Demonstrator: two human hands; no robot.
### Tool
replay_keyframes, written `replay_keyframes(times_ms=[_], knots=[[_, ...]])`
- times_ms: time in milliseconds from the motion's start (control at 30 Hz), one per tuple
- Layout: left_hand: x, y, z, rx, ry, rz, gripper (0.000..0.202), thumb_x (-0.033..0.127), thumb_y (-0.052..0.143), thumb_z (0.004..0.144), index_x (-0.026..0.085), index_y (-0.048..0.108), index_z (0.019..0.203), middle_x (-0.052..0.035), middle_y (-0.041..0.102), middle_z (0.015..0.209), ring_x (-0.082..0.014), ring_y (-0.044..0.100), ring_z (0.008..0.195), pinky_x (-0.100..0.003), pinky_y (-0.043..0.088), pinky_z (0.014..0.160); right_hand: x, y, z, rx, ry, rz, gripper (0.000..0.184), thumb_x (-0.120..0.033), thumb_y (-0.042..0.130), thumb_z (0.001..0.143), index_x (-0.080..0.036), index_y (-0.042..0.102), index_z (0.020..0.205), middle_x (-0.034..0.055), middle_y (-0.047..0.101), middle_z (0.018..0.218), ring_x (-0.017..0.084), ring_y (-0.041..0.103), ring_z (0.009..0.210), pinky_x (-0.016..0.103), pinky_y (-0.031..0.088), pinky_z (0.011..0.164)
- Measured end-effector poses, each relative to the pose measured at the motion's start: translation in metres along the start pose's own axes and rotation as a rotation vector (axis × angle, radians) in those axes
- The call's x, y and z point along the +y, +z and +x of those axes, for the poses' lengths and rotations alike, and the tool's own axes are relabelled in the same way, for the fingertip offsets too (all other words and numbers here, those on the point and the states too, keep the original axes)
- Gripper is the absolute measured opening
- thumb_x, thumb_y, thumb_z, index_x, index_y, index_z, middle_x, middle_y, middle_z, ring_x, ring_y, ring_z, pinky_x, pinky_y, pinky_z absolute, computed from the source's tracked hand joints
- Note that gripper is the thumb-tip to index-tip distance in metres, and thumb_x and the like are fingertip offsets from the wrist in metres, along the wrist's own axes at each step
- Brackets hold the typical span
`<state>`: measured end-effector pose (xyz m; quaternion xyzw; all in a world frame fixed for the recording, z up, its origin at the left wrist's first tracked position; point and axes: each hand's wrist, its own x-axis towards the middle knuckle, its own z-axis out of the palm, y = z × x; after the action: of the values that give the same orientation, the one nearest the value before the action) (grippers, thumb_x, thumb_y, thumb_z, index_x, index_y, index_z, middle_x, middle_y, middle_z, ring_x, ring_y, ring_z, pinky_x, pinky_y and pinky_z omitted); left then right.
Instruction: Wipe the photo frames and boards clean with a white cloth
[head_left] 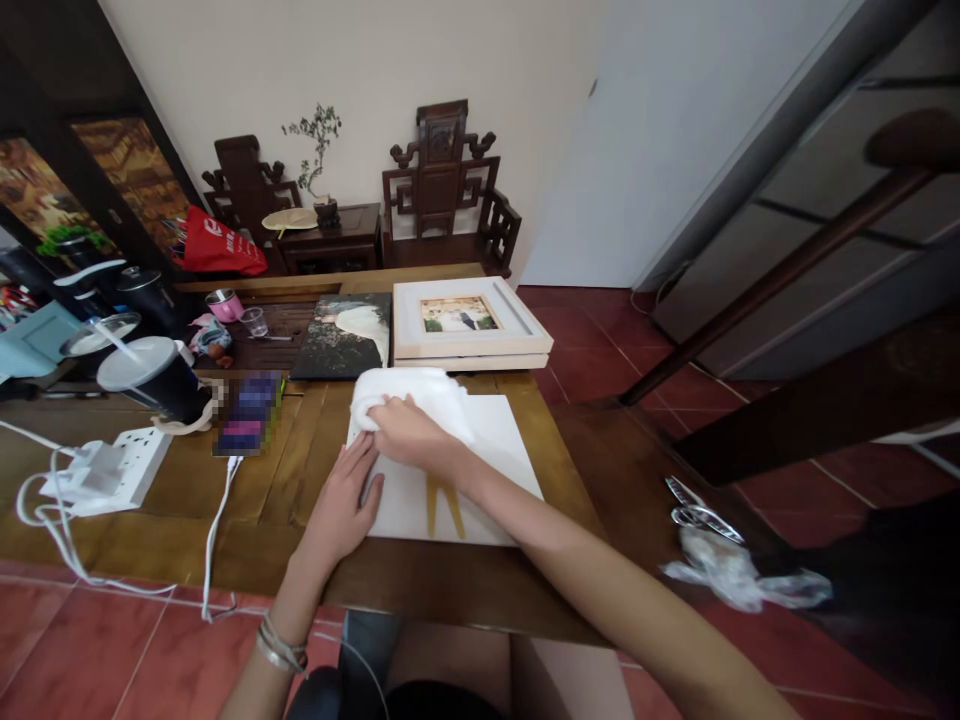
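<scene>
A flat white panel [491,440] lies on the wooden table in front of me, with two slanting tan strips [444,508] on its lower part. My right hand [409,435] is closed on a folded white cloth [420,385] and presses it against the panel's upper left area. Part of the panel lies hidden under the cloth and my right forearm. My left hand [349,495] rests at the panel's left edge, fingers stretched forward, fingertips close to the cloth.
Beyond the panel are stacked white picture frames [517,335] and a dark photo panel [349,335]. Leftward stand a lidded cup [161,375], a blurred phone [250,412] and a power strip [135,465] with cables. A plastic bag [720,565] lies to the right.
</scene>
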<state>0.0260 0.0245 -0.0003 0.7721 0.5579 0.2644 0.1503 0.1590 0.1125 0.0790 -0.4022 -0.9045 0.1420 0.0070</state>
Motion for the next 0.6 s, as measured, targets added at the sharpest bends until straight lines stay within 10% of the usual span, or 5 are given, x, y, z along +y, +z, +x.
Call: replay_keyframes(times_ms=[167, 300, 433, 600], knots=[[-0.005, 0.006, -0.002, 0.012, -0.007, -0.002, 0.043, 0.026, 0.035, 0.097, 0.013, 0.044, 0.137, -0.0144, 0.039, 0.148, -0.0221, 0.028, 0.142, -0.049, 0.023, 0.117, 0.058, -0.005, -0.039, 0.021, 0.16, -0.014, 0.031, -0.003, 0.037, 0.076, -0.008, 0.063, 0.093, 0.0219, 0.067, 0.102, 0.031, 0.063, 0.102, 0.043, 0.043, 0.09], [-0.005, 0.007, -0.002, 0.026, -0.004, -0.018, 0.043, 0.025, 0.037, 0.097, 0.015, 0.043, 0.138, -0.0138, 0.039, 0.148, -0.0223, 0.028, 0.142, -0.051, 0.024, 0.116, 0.086, 0.014, -0.083, 0.069, 0.1, -0.057, 0.03, 0.002, 0.037, 0.073, -0.009, 0.063, 0.085, 0.0249, 0.059, 0.124, 0.033, 0.042, 0.131, 0.051, 0.03, 0.107], [-0.003, 0.007, -0.003, 0.035, -0.002, -0.03, 0.043, 0.024, 0.037, 0.097, 0.019, 0.041, 0.139, -0.0124, 0.039, 0.149, -0.0223, 0.028, 0.142, -0.052, 0.023, 0.116, 0.064, 0.043, -0.147, 0.104, -0.043, -0.002, 0.027, 0.001, 0.041, 0.067, -0.012, 0.063, 0.074, 0.0194, 0.039, 0.146, 0.032, 0.016, 0.143, 0.06, 0.016, 0.113], [-0.003, 0.006, -0.002, 0.011, -0.008, -0.019, 0.042, 0.024, 0.038, 0.096, 0.017, 0.042, 0.138, -0.0128, 0.038, 0.149, -0.023, 0.027, 0.142, -0.052, 0.022, 0.116, 0.038, 0.05, -0.192, 0.087, -0.067, 0.098, 0.032, 0.003, 0.041, 0.059, -0.017, 0.064, 0.069, 0.0132, 0.043, 0.145, 0.026, 0.026, 0.14, 0.054, 0.017, 0.116]])
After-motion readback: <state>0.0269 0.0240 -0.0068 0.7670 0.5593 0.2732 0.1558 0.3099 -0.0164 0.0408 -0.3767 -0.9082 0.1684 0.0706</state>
